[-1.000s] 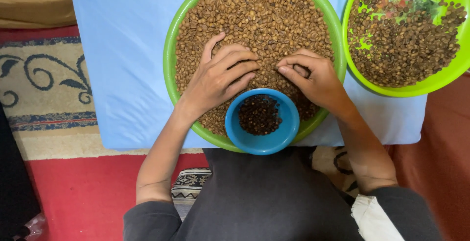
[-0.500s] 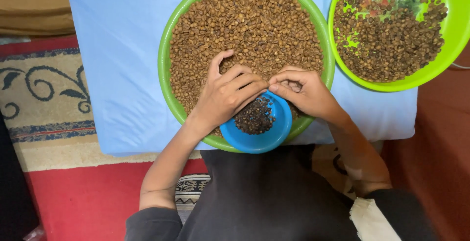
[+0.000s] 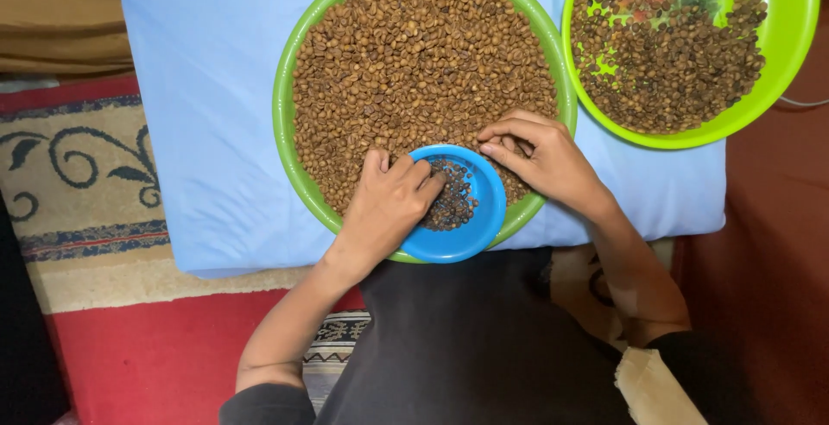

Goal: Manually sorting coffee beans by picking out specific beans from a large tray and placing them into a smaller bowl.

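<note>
My left hand hangs curled over the blue bowl, fingertips among its dark beans. Just beyond the bowl, my right hand pinches beans in the green tray

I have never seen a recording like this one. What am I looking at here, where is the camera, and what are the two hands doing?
There is no machine: a person works with two bare hands. The camera sits on the person's head and looks straight down. A pale blue cushion carries a large green tray full of brown coffee beans. A small blue bowl with darker beans rests at its near edge. The left hand reaches over the bowl's rim; the right hand pinches among the beans beside it. A second green tray with darker beans lies at upper right.
</note>
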